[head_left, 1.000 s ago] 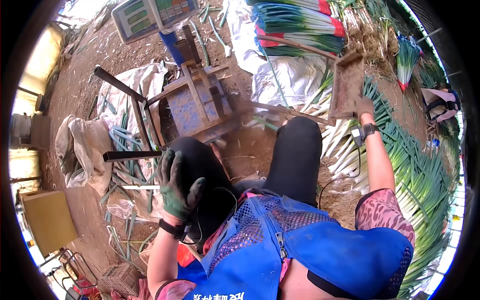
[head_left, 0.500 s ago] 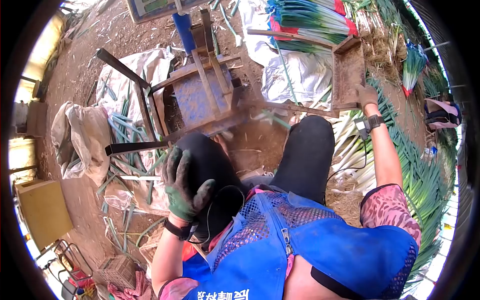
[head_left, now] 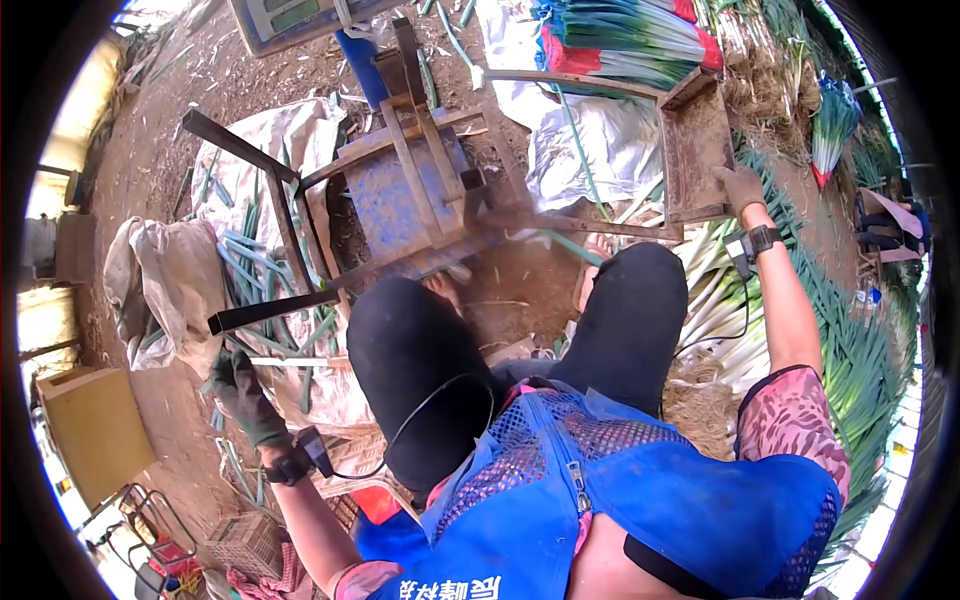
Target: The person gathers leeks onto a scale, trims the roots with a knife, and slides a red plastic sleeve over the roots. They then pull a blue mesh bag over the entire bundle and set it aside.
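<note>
A rusty metal frame (head_left: pixel 335 285) with bare square-tube legs stands in front of my knees. A dusty blue panel (head_left: pixel 400 195) sits in its middle, and a shallow rusty tray (head_left: pixel 697 150) forms its right end. My right hand (head_left: pixel 740 188), in a dirty glove, is closed on the right edge of that tray; some of its fingers are hidden behind the edge. Out to the left, my left hand (head_left: pixel 248 402), in a stained green glove, is in the air below the end of a frame leg. It looks open and holds nothing.
Leeks (head_left: pixel 840 370) are heaped along the right, with wrapped leek bundles (head_left: pixel 625 45) at the top. Pale sacks (head_left: pixel 165 280) and leek scraps litter the ground at left. A yellowish box (head_left: pixel 95 430) and a crate (head_left: pixel 245 543) stand further left. A scale (head_left: pixel 300 20) is at the top.
My left hand has left my left knee and swung out to the left. My right hand stays on the tray edge. My knees have shifted slightly, and the frame is almost unmoved.
</note>
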Available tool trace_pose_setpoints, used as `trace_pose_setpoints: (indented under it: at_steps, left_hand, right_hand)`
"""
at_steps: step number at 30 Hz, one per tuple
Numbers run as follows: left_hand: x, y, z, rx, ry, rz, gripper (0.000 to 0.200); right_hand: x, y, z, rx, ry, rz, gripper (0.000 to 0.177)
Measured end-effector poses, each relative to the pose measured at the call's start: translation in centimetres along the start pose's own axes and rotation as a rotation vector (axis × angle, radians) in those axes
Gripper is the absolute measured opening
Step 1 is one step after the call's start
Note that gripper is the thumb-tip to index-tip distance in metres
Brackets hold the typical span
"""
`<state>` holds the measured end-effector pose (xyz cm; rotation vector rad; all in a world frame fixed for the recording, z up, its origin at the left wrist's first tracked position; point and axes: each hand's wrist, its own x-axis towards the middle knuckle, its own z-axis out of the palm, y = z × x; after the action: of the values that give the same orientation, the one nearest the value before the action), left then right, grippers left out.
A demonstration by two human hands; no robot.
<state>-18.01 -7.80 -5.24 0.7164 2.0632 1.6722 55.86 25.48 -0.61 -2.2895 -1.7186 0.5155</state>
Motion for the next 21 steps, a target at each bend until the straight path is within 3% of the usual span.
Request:
trace_pose_setpoints:
  at_steps: [1, 3, 4, 5, 7, 8, 12, 13, 15, 21]
  left_hand:
    - [0.4, 0.6, 1.4, 0.063, 0.048, 0.106, 0.039]
    - [1.8, 1.6, 3.1, 0.005, -0.170, 0.097, 0.040]
    - [2.6, 1.8, 4.2, -0.024, -0.276, 0.090, 0.040]
    - [3.7, -0.3, 5.7, -0.153, -0.066, -0.028, 0.036]
    - [5.4, -3.0, 5.6, -0.147, -0.059, 0.062, 0.035]
    - [6.0, -3.3, 5.4, -0.158, -0.072, 0.079, 0.034]
    - [6.0, -3.9, 4.5, -0.186, -0.129, 0.102, 0.032]
    - [6.0, -3.6, 4.3, -0.191, -0.145, 0.105, 0.031]
    - [5.7, -3.3, 4.3, -0.167, -0.136, 0.067, 0.032]
    - [5.6, -2.9, 4.2, -0.154, -0.132, 0.035, 0.036]
  right_hand:
    - [0.3, -0.1, 0.5, 0.056, 0.013, -0.008, 0.038]
    - [0.9, 0.1, 1.3, 0.155, 0.034, -0.025, 0.038]
    - [2.0, 0.9, 1.6, 0.051, 0.041, -0.040, 0.036]
    - [2.6, 2.3, 2.3, 0.132, -0.009, 0.000, 0.036]
    - [3.6, 4.6, 3.5, 0.296, -0.105, 0.085, 0.035]
    - [3.3, 4.9, 4.0, 0.180, -0.137, 0.073, 0.033]
    - [1.3, 6.3, 6.3, 0.201, -0.133, 0.044, 0.034]
    - [1.3, 6.8, 6.8, 0.355, -0.152, 0.065, 0.037]
    - [0.8, 5.3, 6.6, 0.313, -0.145, 0.088, 0.040]
    - [7.2, -0.8, 5.5, -0.038, -0.155, -0.138, 0.043]
